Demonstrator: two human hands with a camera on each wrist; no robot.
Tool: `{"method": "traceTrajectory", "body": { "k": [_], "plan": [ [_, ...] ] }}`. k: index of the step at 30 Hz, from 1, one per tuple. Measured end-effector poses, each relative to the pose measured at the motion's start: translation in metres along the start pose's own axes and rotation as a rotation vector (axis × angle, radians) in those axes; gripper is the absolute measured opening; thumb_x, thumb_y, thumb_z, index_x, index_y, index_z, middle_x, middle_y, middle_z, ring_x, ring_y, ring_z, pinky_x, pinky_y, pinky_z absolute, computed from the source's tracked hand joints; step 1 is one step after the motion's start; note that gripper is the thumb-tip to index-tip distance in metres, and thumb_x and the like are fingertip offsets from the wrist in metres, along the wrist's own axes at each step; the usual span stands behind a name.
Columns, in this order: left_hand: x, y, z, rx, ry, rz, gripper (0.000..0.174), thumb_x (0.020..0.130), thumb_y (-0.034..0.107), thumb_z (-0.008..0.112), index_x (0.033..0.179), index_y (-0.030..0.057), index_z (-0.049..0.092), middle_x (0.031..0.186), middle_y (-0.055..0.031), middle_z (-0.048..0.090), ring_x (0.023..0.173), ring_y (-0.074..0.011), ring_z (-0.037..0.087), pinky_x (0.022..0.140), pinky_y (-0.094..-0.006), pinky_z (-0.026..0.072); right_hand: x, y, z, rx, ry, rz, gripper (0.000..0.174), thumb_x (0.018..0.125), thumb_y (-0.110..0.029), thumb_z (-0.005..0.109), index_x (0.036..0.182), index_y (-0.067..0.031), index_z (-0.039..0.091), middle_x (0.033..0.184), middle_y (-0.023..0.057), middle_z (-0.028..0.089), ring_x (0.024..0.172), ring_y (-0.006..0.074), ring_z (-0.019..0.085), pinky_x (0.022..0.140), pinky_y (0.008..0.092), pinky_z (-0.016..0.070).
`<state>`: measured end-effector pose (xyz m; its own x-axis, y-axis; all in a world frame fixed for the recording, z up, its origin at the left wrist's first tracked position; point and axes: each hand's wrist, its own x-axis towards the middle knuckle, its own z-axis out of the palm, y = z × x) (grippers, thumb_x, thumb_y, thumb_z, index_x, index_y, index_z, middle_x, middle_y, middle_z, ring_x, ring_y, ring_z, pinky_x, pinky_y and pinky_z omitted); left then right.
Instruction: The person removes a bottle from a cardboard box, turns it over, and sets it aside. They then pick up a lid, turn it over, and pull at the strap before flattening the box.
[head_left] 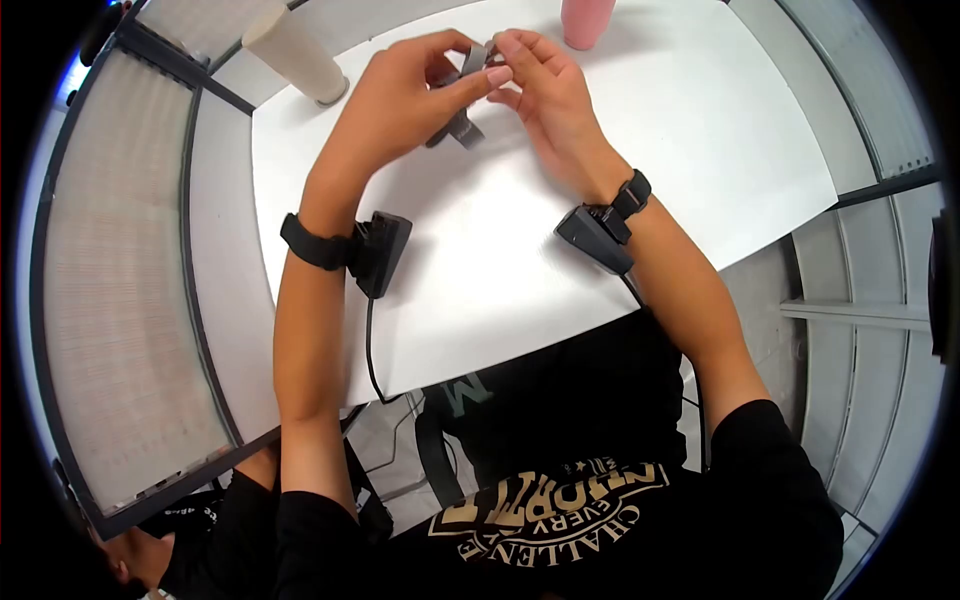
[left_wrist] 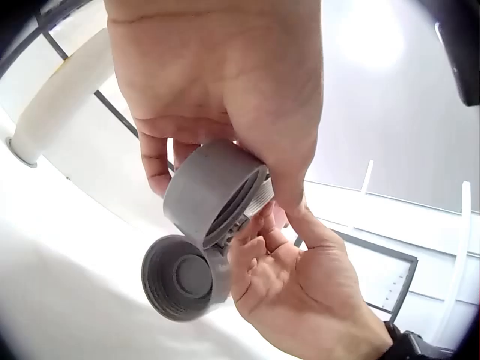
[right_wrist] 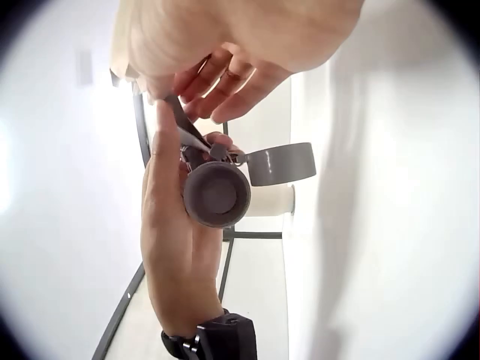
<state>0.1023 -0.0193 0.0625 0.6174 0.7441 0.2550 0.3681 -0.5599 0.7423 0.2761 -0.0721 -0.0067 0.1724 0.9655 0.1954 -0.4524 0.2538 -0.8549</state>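
Observation:
Raised over the far part of the table, my left hand (head_left: pixel 395 105) grips a grey plastic bottle lid (left_wrist: pixel 210 191). A round flip cap (left_wrist: pixel 169 281) with ridges inside hangs from the lid by a small hinge, swung away from it. From the other side my right hand (head_left: pixel 562 105) meets the lid, its thumb and fingertips pinching the lid's edge by a grey strap (right_wrist: pixel 185 120). My fingers partly hide the strap and that edge. In the right wrist view the lid's parts hang beside the left hand's fingers.
A white table (head_left: pixel 480 270) lies beneath both hands. A cream cylinder (head_left: pixel 295 55) stands at the back left, and a pink cup-like container (head_left: pixel 586 20) at the back right. Partition panels (head_left: pixel 130 250) border the table. Another person (head_left: pixel 170 540) sits at the lower left.

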Motion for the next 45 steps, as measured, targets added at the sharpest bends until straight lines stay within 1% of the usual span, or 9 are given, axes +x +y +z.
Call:
{"method": "traceTrajectory", "body": {
  "k": [5,6,9,23,30,33,34,42,45],
  "plan": [
    [0.006,0.003,0.003,-0.023,0.059,-0.032,0.039,0.099,0.039,0.073,0.112,0.0021,0.073,0.07,-0.0077,0.071,0.06,-0.0117,0.063,0.057,-0.0272,0.0462,0.001,-0.004,-0.003,0.079,0.028,0.039,0.037,0.103,-0.037,0.071,0.122,-0.0047,0.068,0.114,0.0039,0.07,0.099,0.0133,0.068,0.086,0.0287,0.0554],
    [0.006,0.005,-0.002,0.049,0.031,-0.045,0.036,0.102,0.034,0.07,0.116,0.0007,0.072,0.081,-0.0082,0.076,0.075,-0.0118,0.068,0.066,-0.0268,0.0502,0.002,-0.003,-0.004,0.097,0.034,0.045,0.038,0.103,-0.037,0.071,0.122,-0.0052,0.068,0.115,0.0032,0.07,0.1,0.0141,0.068,0.085,0.0273,0.0551],
    [0.006,0.0,-0.001,0.001,0.016,-0.027,0.038,0.101,0.035,0.072,0.115,-0.0002,0.072,0.086,-0.0099,0.077,0.08,-0.0137,0.071,0.069,-0.028,0.0532,0.003,-0.002,-0.005,0.138,0.054,0.037,0.037,0.103,-0.037,0.071,0.122,-0.0056,0.068,0.116,0.0027,0.07,0.1,0.0149,0.068,0.086,0.0282,0.0547],
    [0.009,-0.027,-0.003,0.043,0.06,-0.051,0.042,0.09,0.034,0.079,0.114,-0.0001,0.076,0.092,-0.0147,0.079,0.077,-0.0176,0.072,0.07,-0.0305,0.0559,0.005,0.002,-0.008,0.019,0.208,0.06,0.035,0.103,-0.033,0.073,0.127,-0.0087,0.065,0.111,-0.0021,0.068,0.098,0.0111,0.067,0.082,0.0251,0.0528],
    [0.006,-0.022,-0.006,0.165,-0.011,-0.046,0.04,0.093,0.032,0.078,0.113,-0.0023,0.075,0.091,-0.0137,0.078,0.085,-0.0181,0.074,0.075,-0.0281,0.0556,0.01,0.0,-0.005,-0.166,0.272,-0.193,0.041,0.097,-0.028,0.079,0.128,-0.0046,0.064,0.103,0.0056,0.073,0.086,0.0088,0.067,0.064,0.0229,0.0508],
    [0.004,-0.019,-0.009,0.169,-0.044,-0.072,0.041,0.093,0.033,0.078,0.115,-0.0019,0.075,0.089,-0.0144,0.078,0.087,-0.0201,0.075,0.077,-0.0277,0.0553,0.009,-0.003,-0.002,-0.289,0.224,-0.19,0.028,0.108,-0.016,0.059,0.131,0.0002,0.059,0.1,0.0026,0.069,0.079,0.0062,0.063,0.066,0.0211,0.0541],
    [0.004,-0.023,-0.01,0.162,-0.036,-0.071,0.042,0.094,0.034,0.079,0.116,-0.0016,0.075,0.094,-0.014,0.078,0.091,-0.0208,0.076,0.082,-0.0289,0.0563,0.011,0.003,-0.002,-0.244,0.216,-0.218,0.03,0.104,-0.017,0.07,0.128,-0.0009,0.061,0.1,0.0024,0.068,0.082,0.007,0.064,0.066,0.0201,0.0519],
    [0.011,-0.026,-0.016,-0.116,0.079,-0.032,0.042,0.094,0.029,0.081,0.122,-0.0027,0.075,0.105,-0.0137,0.079,0.099,-0.0193,0.075,0.092,-0.0311,0.0567,-0.003,-0.001,0.009,-0.472,0.145,-0.344,0.034,0.103,-0.02,0.073,0.128,-0.0008,0.062,0.109,0.0095,0.073,0.093,0.0112,0.07,0.076,0.0221,0.0544],
    [0.01,-0.027,-0.018,-0.098,0.133,-0.022,0.043,0.093,0.026,0.081,0.124,-0.0023,0.075,0.108,-0.0152,0.079,0.102,-0.0202,0.075,0.095,-0.0312,0.0563,-0.003,0.001,0.009,-0.55,0.175,-0.445,0.039,0.095,-0.027,0.081,0.124,-0.0051,0.066,0.102,0.0057,0.074,0.084,0.0086,0.067,0.058,0.0219,0.0503]
  ]
}}
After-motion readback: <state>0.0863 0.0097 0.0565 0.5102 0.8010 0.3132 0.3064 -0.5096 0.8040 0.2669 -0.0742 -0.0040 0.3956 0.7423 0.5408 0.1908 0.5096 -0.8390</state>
